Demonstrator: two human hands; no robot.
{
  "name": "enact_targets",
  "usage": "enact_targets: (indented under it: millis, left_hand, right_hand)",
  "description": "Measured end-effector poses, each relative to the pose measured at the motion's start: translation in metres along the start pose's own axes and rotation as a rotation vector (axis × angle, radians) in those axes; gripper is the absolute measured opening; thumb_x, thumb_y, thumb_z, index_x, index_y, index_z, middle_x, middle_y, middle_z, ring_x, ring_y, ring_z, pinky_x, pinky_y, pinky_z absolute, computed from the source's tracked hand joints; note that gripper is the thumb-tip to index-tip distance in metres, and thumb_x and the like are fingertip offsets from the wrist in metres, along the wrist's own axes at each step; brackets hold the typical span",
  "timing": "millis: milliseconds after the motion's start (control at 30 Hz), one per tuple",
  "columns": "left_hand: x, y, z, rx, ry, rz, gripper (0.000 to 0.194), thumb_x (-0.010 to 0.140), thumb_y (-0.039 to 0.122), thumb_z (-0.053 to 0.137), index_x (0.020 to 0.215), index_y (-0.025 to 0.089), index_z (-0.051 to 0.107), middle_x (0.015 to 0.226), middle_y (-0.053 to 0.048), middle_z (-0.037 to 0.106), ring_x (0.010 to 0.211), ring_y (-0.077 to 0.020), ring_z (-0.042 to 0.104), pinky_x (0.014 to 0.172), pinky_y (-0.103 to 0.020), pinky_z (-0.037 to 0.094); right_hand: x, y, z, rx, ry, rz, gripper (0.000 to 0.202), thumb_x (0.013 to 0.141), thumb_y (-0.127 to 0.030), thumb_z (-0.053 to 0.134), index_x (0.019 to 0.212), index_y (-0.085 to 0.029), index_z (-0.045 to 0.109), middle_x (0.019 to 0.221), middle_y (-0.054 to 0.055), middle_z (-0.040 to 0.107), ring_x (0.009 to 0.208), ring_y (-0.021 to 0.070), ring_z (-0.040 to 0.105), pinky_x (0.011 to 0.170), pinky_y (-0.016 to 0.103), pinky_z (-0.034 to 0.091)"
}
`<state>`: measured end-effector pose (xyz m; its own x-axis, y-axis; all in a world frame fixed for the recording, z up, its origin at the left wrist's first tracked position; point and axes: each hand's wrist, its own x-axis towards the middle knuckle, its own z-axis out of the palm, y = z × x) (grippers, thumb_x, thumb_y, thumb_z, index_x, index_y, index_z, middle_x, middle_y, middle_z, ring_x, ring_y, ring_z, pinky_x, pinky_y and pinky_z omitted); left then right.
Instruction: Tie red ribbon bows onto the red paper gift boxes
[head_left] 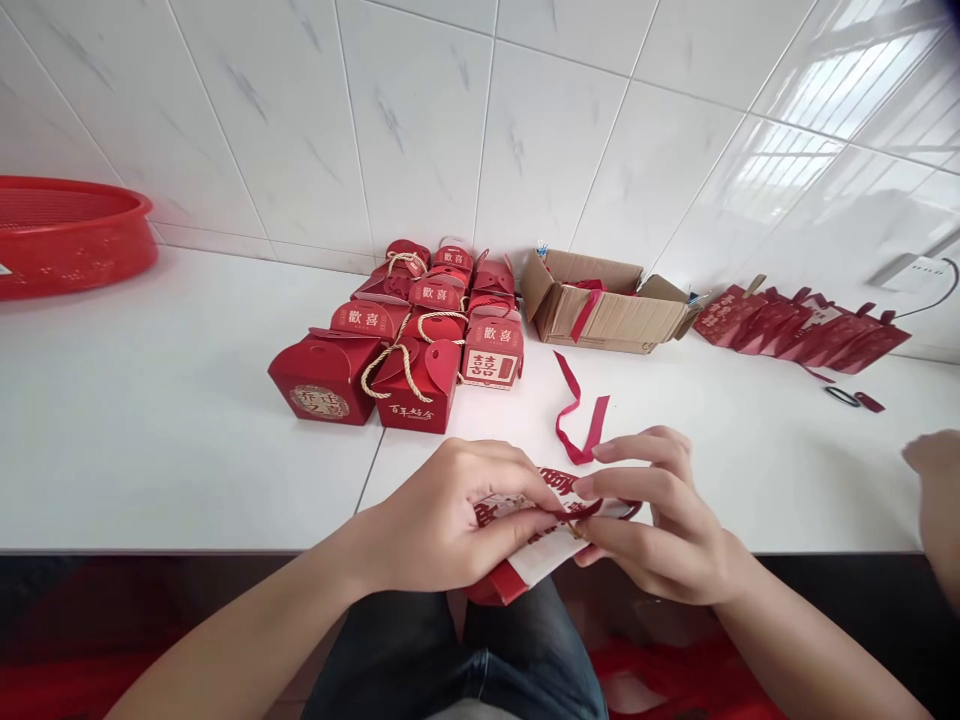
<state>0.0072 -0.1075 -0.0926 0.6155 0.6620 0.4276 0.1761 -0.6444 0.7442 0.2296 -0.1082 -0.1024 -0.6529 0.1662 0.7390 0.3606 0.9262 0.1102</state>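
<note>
A red and white paper box (pixel 551 562) with red lettering is held at the table's front edge, above my lap. My left hand (pixel 457 515) pinches it from the left, thumb and fingers closed at a dark red ribbon (pixel 587 510) on its top. From the right, my right hand (pixel 660 515) has its fingertips on the same ribbon, thumb below and some fingers raised. A small gold-coloured bit shows between the hands. Just beyond them lies a loose red ribbon (pixel 574 420), bent on the white table. The box's underside is hidden.
Several red gift boxes (pixel 420 395) with rope handles stand behind my left hand. An open cardboard box (pixel 600 325) holds red ribbon. At right are red paper bags (pixel 810 330) and a dark ring (pixel 841 396). A red basket (pixel 82 245) sits far left; another person's hand (pixel 937 480) shows right.
</note>
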Motion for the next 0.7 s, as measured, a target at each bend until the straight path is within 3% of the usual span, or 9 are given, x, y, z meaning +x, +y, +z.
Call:
enact_targets:
  millis: [433, 633, 700]
  left_hand:
    - [0.002, 0.005, -0.006, 0.104, -0.112, 0.050, 0.015, 0.086, 0.018, 0.058, 0.092, 0.018, 0.073, 0.081, -0.002, 0.073, 0.074, -0.0123, 0.065, 0.071, -0.024, 0.050]
    - [0.000, 0.014, -0.019, 0.092, -0.241, 0.033, 0.025, 0.091, 0.014, 0.046, 0.100, 0.019, 0.069, 0.093, -0.005, 0.070, 0.082, -0.0144, 0.064, 0.075, -0.024, 0.050]
    - [-0.002, 0.017, -0.020, 0.061, -0.268, 0.029, 0.023, 0.089, 0.020, 0.050, 0.107, 0.018, 0.065, 0.099, -0.007, 0.067, 0.086, -0.0161, 0.064, 0.078, -0.025, 0.051]
  right_hand:
    - [0.002, -0.001, -0.001, -0.003, -0.008, -0.025, 0.007, 0.087, -0.017, 0.059, 0.080, -0.017, 0.062, 0.093, 0.006, 0.062, 0.098, 0.0247, 0.054, 0.076, 0.041, 0.038]
    - [0.003, -0.002, -0.002, 0.033, -0.047, 0.041, 0.012, 0.090, -0.021, 0.057, 0.078, -0.017, 0.059, 0.095, 0.006, 0.068, 0.102, 0.0247, 0.059, 0.080, 0.041, 0.037]
    - [0.002, -0.002, -0.001, 0.049, -0.071, 0.056, 0.010, 0.090, -0.021, 0.057, 0.081, -0.017, 0.058, 0.094, 0.004, 0.071, 0.102, 0.0240, 0.061, 0.085, 0.042, 0.033]
